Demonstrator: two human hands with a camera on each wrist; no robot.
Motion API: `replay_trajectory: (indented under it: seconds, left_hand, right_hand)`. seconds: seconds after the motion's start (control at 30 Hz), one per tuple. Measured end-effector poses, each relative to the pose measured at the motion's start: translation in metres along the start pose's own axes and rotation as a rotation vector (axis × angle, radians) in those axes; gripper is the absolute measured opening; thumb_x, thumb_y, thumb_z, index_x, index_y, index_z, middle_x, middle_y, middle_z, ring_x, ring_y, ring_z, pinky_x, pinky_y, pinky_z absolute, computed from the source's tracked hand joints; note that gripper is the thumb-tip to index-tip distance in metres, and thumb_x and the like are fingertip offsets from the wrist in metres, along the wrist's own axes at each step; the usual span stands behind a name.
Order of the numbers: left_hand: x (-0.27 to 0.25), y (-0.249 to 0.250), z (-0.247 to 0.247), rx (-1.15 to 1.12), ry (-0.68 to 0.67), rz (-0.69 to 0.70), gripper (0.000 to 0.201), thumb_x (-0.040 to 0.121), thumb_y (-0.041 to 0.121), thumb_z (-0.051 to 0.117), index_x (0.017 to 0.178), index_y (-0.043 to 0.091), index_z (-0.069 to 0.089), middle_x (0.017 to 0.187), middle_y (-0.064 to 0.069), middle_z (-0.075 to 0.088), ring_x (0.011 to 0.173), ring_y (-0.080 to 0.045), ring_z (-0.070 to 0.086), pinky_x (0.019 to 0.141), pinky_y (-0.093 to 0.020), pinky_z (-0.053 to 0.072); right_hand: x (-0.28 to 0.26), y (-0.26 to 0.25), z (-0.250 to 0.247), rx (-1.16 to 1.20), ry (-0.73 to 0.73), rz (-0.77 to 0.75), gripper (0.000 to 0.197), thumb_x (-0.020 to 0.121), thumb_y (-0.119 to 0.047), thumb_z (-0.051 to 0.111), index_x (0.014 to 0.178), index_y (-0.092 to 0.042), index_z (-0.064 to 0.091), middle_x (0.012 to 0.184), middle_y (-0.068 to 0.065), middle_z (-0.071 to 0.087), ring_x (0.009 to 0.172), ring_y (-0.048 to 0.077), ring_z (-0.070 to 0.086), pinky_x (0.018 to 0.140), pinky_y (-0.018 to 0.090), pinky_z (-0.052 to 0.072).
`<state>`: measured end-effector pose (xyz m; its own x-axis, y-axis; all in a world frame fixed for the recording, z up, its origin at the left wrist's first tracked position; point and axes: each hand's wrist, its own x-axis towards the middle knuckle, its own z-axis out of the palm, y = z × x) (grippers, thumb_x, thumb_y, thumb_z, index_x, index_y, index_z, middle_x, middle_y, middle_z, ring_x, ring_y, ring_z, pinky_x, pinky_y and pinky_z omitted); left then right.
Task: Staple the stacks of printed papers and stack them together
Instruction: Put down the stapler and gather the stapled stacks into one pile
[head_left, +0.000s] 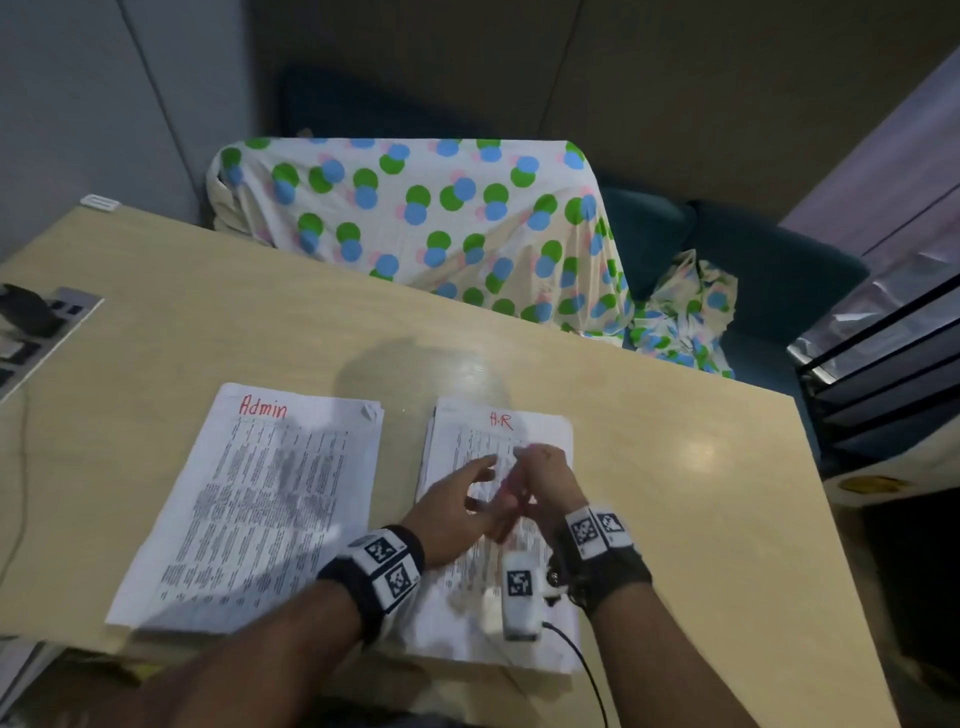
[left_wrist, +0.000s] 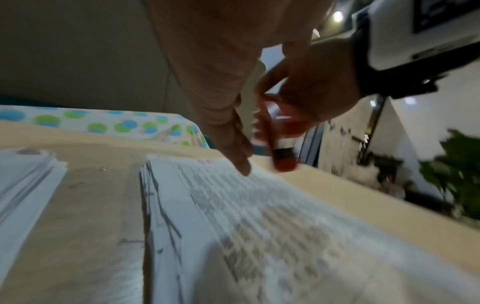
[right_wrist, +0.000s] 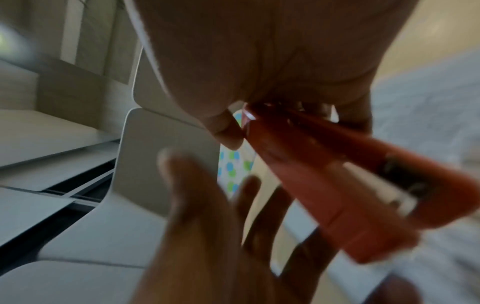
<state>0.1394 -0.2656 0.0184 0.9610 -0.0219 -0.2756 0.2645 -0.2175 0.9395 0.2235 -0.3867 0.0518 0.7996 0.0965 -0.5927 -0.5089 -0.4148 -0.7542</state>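
Two stacks of printed papers lie side by side on the wooden table (head_left: 260, 332). The left stack (head_left: 260, 509) is headed "Admin" in red, the right stack (head_left: 498, 587) "H.R". Both hands hover over the right stack. My right hand (head_left: 537, 470) grips a red stapler (right_wrist: 337, 185), which is blurred in the head view (head_left: 514, 491) and points down at the paper (left_wrist: 284, 162). My left hand (head_left: 480, 486) is spread with straight fingers (right_wrist: 207, 205) just beside the stapler; whether they touch it is unclear. In the left wrist view, the left fingertips (left_wrist: 241, 164) hang just above the right stack (left_wrist: 259, 226).
A chair draped in a polka-dot cloth (head_left: 415, 218) stands behind the table. A power strip with plugs (head_left: 36, 322) sits at the left edge. Dark shelving (head_left: 883, 374) is to the right. A black cable (head_left: 587, 670) trails from the right wrist camera.
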Motion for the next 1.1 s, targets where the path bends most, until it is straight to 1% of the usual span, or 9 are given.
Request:
replay_trajectory:
  seconds: [0.07, 0.13, 0.27, 0.37, 0.53, 0.6, 0.73, 0.97, 1.1]
  left_hand:
    - [-0.006, 0.005, -0.015, 0.030, 0.135, 0.053, 0.040, 0.087, 0.039, 0.061, 0.124, 0.030, 0.049, 0.112, 0.008, 0.063, 0.096, -0.014, 0.064, 0.083, -0.031, 0.052]
    - [-0.014, -0.002, -0.041, 0.072, 0.267, 0.023, 0.026, 0.092, 0.038, 0.052, 0.115, 0.028, 0.055, 0.103, 0.005, 0.065, 0.088, -0.016, 0.064, 0.076, -0.030, 0.052]
    - [-0.042, -0.025, -0.097, 0.143, 0.360, -0.015, 0.023, 0.093, 0.037, 0.050, 0.110, 0.027, 0.061, 0.099, 0.007, 0.065, 0.089, -0.012, 0.063, 0.081, -0.032, 0.053]
    - [-0.068, -0.036, -0.140, 0.166, 0.538, -0.050, 0.022, 0.093, 0.036, 0.050, 0.103, 0.024, 0.066, 0.085, 0.017, 0.062, 0.079, -0.004, 0.060, 0.071, -0.021, 0.044]
    - [-0.104, -0.105, -0.232, 0.378, 0.846, -0.266, 0.031, 0.093, 0.039, 0.044, 0.107, 0.018, 0.062, 0.085, -0.012, 0.065, 0.076, -0.031, 0.060, 0.065, -0.030, 0.042]
    - [-0.117, -0.131, -0.264, 0.443, 0.891, -0.393, 0.035, 0.091, 0.046, 0.040, 0.110, 0.022, 0.059, 0.087, -0.016, 0.062, 0.078, -0.035, 0.060, 0.066, -0.033, 0.044]
    - [-0.135, -0.160, -0.308, 0.603, 0.904, -0.568, 0.027, 0.092, 0.034, 0.047, 0.105, 0.013, 0.060, 0.090, -0.023, 0.061, 0.083, -0.042, 0.059, 0.069, -0.042, 0.049]
    - [-0.138, -0.175, -0.311, 0.614, 0.854, -0.711, 0.029, 0.092, 0.033, 0.047, 0.105, 0.010, 0.057, 0.101, -0.022, 0.057, 0.095, -0.043, 0.057, 0.077, -0.048, 0.048]
    - [-0.127, -0.154, -0.297, 0.670, 0.922, -0.657, 0.042, 0.084, 0.021, 0.061, 0.123, 0.012, 0.049, 0.126, -0.019, 0.049, 0.114, -0.040, 0.042, 0.086, -0.055, 0.041]
  right_hand:
    - [0.007, -0.003, 0.031, 0.009, -0.049, -0.031, 0.037, 0.081, -0.038, 0.059, 0.102, -0.008, 0.055, 0.093, 0.023, 0.066, 0.087, 0.039, 0.067, 0.079, 0.058, 0.056]
    - [0.008, -0.007, 0.062, -0.001, -0.104, -0.075, 0.043, 0.078, -0.045, 0.062, 0.105, -0.012, 0.057, 0.101, 0.018, 0.067, 0.095, 0.035, 0.067, 0.082, 0.058, 0.055]
    - [-0.013, -0.028, 0.115, -0.011, -0.248, -0.118, 0.034, 0.093, -0.024, 0.057, 0.122, -0.007, 0.053, 0.114, 0.017, 0.061, 0.103, 0.031, 0.064, 0.084, 0.047, 0.057]
    - [-0.019, -0.031, 0.145, -0.160, -0.362, -0.200, 0.035, 0.096, -0.025, 0.056, 0.126, -0.008, 0.051, 0.112, 0.014, 0.065, 0.095, 0.026, 0.066, 0.084, 0.038, 0.054]
    - [-0.020, -0.025, 0.174, -0.248, -0.405, -0.260, 0.024, 0.097, -0.016, 0.051, 0.120, -0.012, 0.057, 0.095, 0.007, 0.070, 0.080, 0.021, 0.068, 0.074, 0.034, 0.053]
    - [-0.020, -0.022, 0.182, -0.262, -0.398, -0.261, 0.020, 0.097, -0.016, 0.051, 0.116, -0.013, 0.059, 0.092, 0.007, 0.070, 0.077, 0.021, 0.068, 0.070, 0.034, 0.053]
    - [-0.017, -0.015, 0.194, -0.297, -0.371, -0.271, 0.017, 0.095, -0.013, 0.053, 0.110, -0.015, 0.062, 0.090, 0.005, 0.072, 0.075, 0.019, 0.069, 0.066, 0.030, 0.053]
    - [-0.004, 0.000, 0.166, -0.258, -0.235, -0.223, 0.016, 0.095, -0.007, 0.052, 0.108, -0.009, 0.062, 0.089, 0.012, 0.071, 0.071, 0.020, 0.067, 0.063, 0.028, 0.051]
    - [0.012, 0.022, 0.109, -0.320, 0.054, -0.221, 0.015, 0.091, -0.010, 0.057, 0.101, -0.014, 0.067, 0.090, 0.009, 0.073, 0.083, 0.025, 0.066, 0.083, 0.041, 0.054]
